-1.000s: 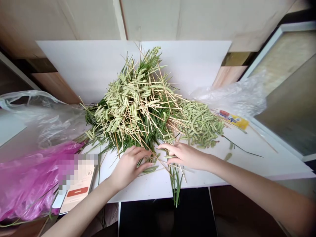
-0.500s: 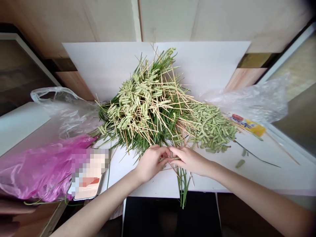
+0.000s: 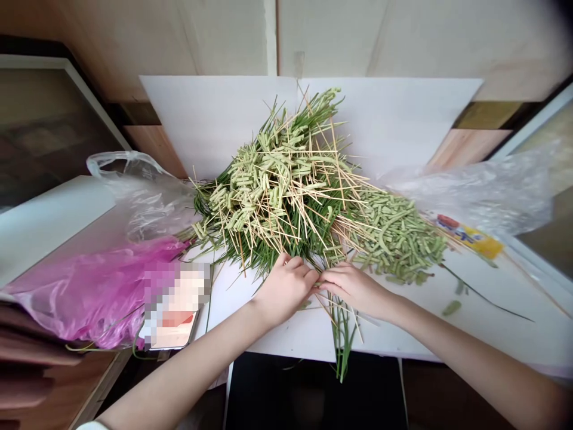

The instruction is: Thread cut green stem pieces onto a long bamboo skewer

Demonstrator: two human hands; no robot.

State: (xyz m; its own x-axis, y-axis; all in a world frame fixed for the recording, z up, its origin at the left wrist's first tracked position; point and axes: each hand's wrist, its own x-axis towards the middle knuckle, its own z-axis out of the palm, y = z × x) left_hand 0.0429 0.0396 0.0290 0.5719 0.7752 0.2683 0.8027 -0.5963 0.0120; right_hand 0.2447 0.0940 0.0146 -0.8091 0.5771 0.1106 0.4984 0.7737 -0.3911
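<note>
Cut plant pieces (image 3: 403, 236) are pale green; long grassy stalks (image 3: 344, 340), deep green; thin sticks (image 3: 339, 169), straw yellow. At left, a plastic bag (image 3: 102, 292) is translucent magenta; at right, a packet (image 3: 478, 239) is yellow with red and blue print. The tabletop (image 3: 295, 334) is white.

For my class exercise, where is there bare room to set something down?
Right: white tabletop between thin green stalk and right forearm. Left: a patch between phone and left forearm. Crowded: the middle, where left hand and right hand meet before the green heap.
</note>
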